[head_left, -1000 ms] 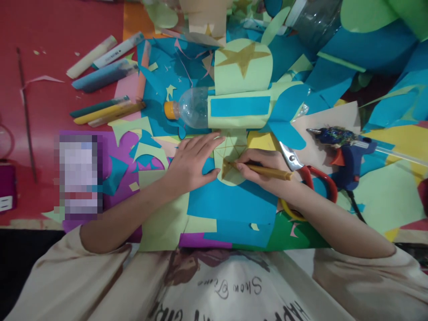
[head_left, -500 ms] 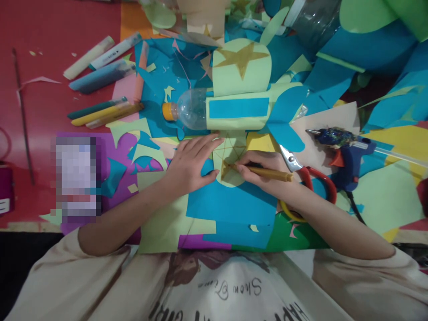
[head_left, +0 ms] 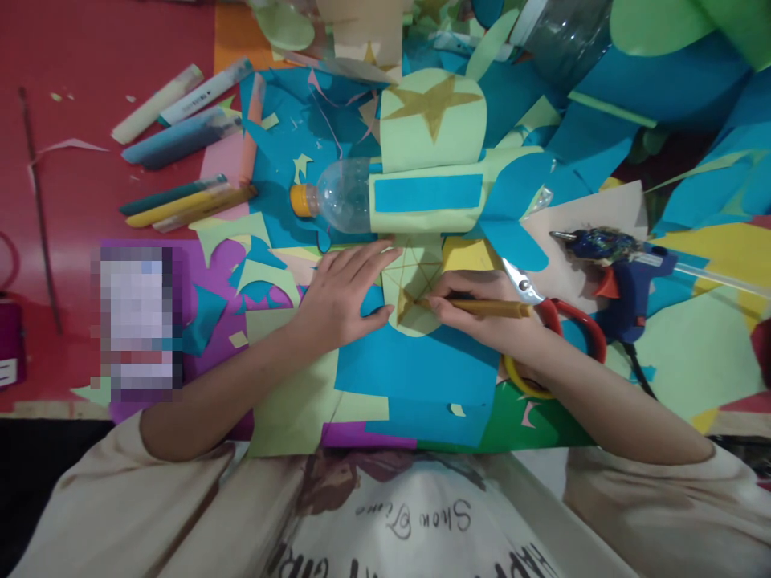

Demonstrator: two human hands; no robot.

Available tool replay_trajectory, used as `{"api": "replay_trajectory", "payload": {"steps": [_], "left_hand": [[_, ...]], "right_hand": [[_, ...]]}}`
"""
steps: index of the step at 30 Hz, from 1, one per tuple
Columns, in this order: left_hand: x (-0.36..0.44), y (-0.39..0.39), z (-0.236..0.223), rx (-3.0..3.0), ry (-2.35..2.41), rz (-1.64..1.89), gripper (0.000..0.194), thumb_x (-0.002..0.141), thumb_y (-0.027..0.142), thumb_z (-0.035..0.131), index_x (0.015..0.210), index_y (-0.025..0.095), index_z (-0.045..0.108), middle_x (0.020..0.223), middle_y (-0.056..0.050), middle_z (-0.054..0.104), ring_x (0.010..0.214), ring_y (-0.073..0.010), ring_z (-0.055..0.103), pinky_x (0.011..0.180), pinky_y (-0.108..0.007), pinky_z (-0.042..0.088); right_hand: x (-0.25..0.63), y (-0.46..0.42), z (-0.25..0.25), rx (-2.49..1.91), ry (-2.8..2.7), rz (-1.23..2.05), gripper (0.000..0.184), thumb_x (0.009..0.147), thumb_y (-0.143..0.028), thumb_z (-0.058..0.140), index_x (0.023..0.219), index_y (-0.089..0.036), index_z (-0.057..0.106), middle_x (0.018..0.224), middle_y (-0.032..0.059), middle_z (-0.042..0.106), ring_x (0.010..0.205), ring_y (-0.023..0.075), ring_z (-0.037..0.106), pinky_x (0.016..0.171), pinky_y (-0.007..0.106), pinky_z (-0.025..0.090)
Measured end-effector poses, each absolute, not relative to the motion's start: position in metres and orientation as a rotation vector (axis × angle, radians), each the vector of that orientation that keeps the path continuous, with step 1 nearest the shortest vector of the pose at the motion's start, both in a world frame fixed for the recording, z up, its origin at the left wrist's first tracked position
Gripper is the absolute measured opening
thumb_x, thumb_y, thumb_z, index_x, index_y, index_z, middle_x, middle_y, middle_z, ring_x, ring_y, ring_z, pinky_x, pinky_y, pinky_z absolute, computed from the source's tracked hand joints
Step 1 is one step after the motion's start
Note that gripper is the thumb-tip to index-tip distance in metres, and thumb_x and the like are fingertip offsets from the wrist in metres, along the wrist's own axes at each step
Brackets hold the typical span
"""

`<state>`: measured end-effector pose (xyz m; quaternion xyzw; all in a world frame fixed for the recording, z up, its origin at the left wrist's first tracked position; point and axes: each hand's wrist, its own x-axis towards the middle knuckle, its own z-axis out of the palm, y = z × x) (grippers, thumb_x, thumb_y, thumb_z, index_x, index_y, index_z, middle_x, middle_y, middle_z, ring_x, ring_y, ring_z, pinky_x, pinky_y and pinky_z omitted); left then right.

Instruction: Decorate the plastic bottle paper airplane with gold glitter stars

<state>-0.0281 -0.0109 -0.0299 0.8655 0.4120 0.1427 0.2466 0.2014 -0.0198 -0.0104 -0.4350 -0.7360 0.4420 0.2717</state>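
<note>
My right hand [head_left: 475, 309] grips a brown-gold marker [head_left: 491, 307], its tip down on a pale green paper wing [head_left: 415, 277]. A star is outlined there in gold lines, and one lower point is coloured in. Fingers spread, my left hand [head_left: 346, 297] lies flat at the wing's left edge. The wing joins a clear plastic bottle [head_left: 343, 197] with an orange cap, wrapped in green paper with a blue strip [head_left: 427, 193]. On the bottle's far side, another green wing [head_left: 397, 144] bears a filled gold star [head_left: 432, 106].
Red-and-yellow-handled scissors [head_left: 557, 317] lie beside my right wrist, with a blue glue gun [head_left: 630, 281] farther right. Several markers [head_left: 174, 136] lie at the upper left. A blurred phone-like object [head_left: 137, 321] sits left, on purple paper. Paper scraps [head_left: 271, 281] surround the bottle.
The marker and my right hand have shifted very slightly to the right over the same star point. My left hand stays in place on the paper.
</note>
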Motion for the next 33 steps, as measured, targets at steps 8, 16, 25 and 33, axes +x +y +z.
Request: {"api": "replay_trajectory", "payload": {"steps": [8,16,25,33], "left_hand": [[-0.0271,-0.0099,-0.0304,2.345,1.146,0.377,0.055,0.091,0.035,0.050,0.142,0.017,0.047,0.148,-0.013,0.051,0.134,-0.0329,0.049,0.106,-0.047,0.038],[-0.0258,-0.0098,-0.0301,2.339,1.172,0.364,0.055,0.090,0.036,0.050,0.142,0.018,0.048,0.149,-0.011,0.052,0.134,-0.0313,0.049,0.107,-0.046,0.037],[-0.0253,-0.0106,-0.0303,2.339,1.174,0.377,0.055,0.090,0.037,0.050,0.142,0.019,0.048,0.148,-0.012,0.052,0.134,-0.0316,0.049,0.107,-0.045,0.037],[-0.0265,-0.0098,-0.0281,2.329,1.153,0.354,0.055,0.091,0.038,0.051,0.143,0.019,0.046,0.149,-0.012,0.050,0.135,-0.0315,0.048,0.108,-0.046,0.036]], "right_hand": [[0.1993,-0.0237,-0.0140,-1.087,-2.011,1.188,0.024,0.090,-0.021,0.055,0.066,-0.019,0.053,0.060,-0.0018,0.056,0.053,0.0087,0.050,0.051,0.021,0.038],[0.1988,-0.0240,-0.0171,-1.009,-2.119,1.088,0.021,0.091,-0.023,0.055,0.071,-0.019,0.056,0.063,-0.0002,0.060,0.056,0.0108,0.055,0.053,0.022,0.041],[0.1988,-0.0228,-0.0168,-0.951,-2.071,1.211,0.021,0.094,-0.029,0.055,0.076,-0.020,0.057,0.068,0.0009,0.064,0.060,0.0117,0.059,0.055,0.022,0.044],[0.2014,-0.0204,-0.0136,-1.232,-1.849,1.165,0.014,0.091,-0.032,0.063,0.082,-0.021,0.063,0.070,0.0013,0.067,0.059,0.0133,0.060,0.053,0.025,0.048]]}}
